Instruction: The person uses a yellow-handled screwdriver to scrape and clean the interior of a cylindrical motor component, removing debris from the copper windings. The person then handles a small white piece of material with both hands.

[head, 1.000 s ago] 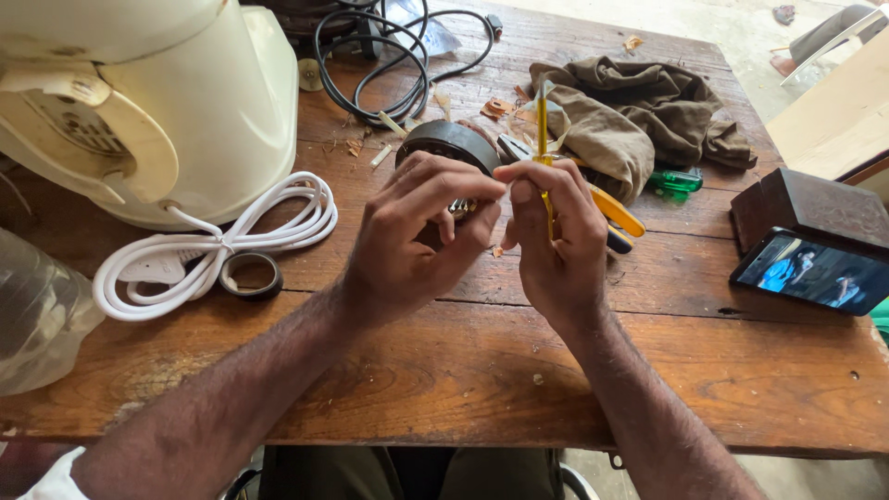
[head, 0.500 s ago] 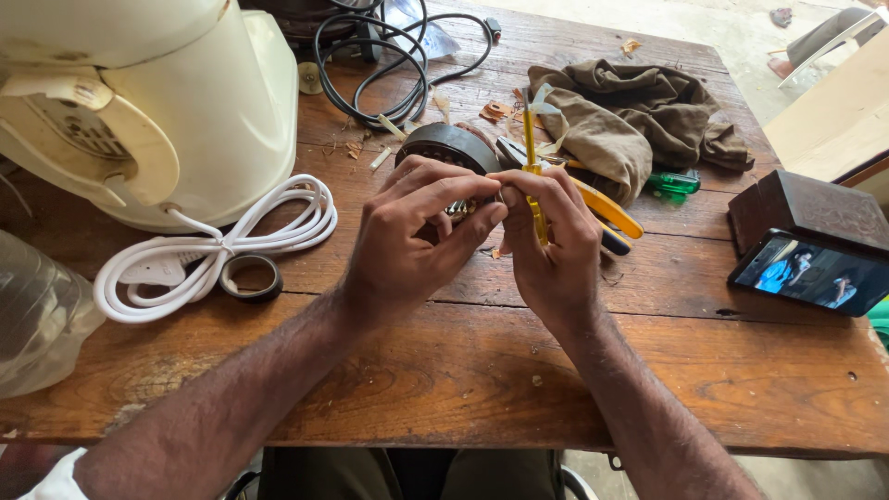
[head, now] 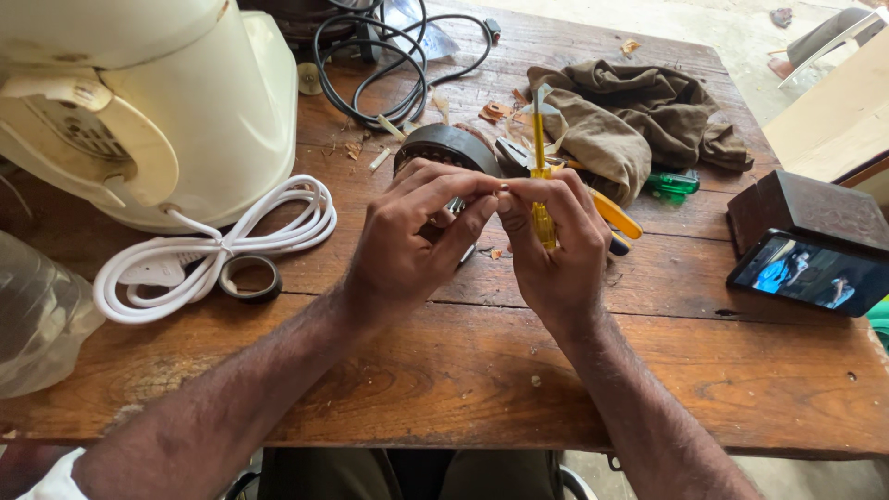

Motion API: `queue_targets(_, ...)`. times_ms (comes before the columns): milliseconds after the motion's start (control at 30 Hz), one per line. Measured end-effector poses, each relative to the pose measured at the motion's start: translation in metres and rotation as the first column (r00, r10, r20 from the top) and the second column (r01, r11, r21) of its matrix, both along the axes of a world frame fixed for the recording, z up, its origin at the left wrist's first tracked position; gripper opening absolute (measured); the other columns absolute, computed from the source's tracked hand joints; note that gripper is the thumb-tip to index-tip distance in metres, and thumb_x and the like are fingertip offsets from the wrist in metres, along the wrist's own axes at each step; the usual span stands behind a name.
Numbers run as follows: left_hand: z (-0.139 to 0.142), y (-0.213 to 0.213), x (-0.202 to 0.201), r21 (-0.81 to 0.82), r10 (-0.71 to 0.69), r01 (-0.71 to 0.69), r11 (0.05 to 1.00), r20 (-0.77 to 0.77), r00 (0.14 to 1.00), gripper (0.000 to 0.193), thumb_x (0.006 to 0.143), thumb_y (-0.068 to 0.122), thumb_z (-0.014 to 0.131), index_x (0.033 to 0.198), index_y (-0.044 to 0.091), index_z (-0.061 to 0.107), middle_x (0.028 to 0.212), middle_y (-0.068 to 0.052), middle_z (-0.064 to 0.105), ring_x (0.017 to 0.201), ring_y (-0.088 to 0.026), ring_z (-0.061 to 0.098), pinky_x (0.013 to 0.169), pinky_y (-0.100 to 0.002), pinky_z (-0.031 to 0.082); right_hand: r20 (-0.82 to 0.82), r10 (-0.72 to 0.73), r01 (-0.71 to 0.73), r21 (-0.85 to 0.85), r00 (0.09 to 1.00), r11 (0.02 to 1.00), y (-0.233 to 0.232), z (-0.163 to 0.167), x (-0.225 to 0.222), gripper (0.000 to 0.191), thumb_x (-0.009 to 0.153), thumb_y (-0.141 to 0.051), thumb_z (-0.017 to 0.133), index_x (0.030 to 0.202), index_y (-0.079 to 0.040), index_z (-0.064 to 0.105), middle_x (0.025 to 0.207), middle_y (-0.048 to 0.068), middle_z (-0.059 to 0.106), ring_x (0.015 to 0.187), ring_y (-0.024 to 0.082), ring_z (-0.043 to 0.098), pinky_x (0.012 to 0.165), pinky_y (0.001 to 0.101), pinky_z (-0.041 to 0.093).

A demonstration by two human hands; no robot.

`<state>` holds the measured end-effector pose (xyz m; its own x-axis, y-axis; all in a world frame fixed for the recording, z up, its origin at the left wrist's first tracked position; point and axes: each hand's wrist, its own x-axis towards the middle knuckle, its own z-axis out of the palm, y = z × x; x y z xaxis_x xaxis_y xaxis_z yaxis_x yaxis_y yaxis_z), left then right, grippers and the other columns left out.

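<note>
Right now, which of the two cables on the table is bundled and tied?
The white cable beside the cream appliance; the black cable lies in loose loops farther back.

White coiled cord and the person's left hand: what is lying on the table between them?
In the head view, a small dark ring lies on the wooden table, between the white coiled cord and the left hand.

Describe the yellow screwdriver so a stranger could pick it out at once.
Start at the big cream appliance on the wooden table, then move right to the two hands meeting mid-table. The yellow screwdriver stands upright in the right hand, its shaft pointing away toward the brown cloth. Unlike the green-handled tool lying flat beside that cloth, it is clear yellow and held.
</note>
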<state>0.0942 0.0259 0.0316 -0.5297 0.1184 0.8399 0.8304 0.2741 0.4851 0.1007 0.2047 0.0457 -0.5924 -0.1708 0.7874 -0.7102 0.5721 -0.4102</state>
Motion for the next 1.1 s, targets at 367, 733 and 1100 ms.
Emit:
queue_targets(367,0.003,-0.005,-0.003,0.196,-0.382,0.337,0.921,0.287,0.878,0.019,0.100,0.010,0.073,0.117,0.001,0.073,0.114,-0.012,0.073,0.098,-0.014,0.076,0.080,-0.022,0.070,0.138,0.140,-0.122,-0.130,0.981,0.984,0.010,-0.003,-0.004,0.013,0.104,-0.012,0.073,0.102,0.000,0.066,0.094,0.004,0.060,0.071,0.008,0.062,0.058,0.0224,0.052)
queue_targets(733,0.004,-0.008,-0.007,0.197,-0.442,0.397,0.897,0.339,0.831,0.017,0.100,0.008,0.073,0.116,0.002,0.073,0.111,-0.009,0.073,0.099,-0.012,0.074,0.082,-0.022,0.069,0.176,0.216,-0.205,-0.078,0.960,0.976,0.017,0.002,-0.008,0.013,0.103,-0.010,0.073,0.100,0.001,0.067,0.093,0.004,0.063,0.070,0.007,0.064,0.054,0.0201,0.054)
queue_targets(1100,0.001,-0.012,-0.010,0.126,-0.383,0.362,0.924,0.303,0.872,0.015,0.102,0.009,0.071,0.115,0.002,0.072,0.112,-0.009,0.074,0.102,-0.013,0.076,0.086,-0.024,0.071,0.244,0.265,-0.252,-0.085,0.933,0.964,0.021,0.007,-0.009,0.011,0.100,-0.008,0.075,0.107,0.000,0.075,0.092,0.004,0.064,0.072,0.007,0.064,0.054,0.0200,0.054)
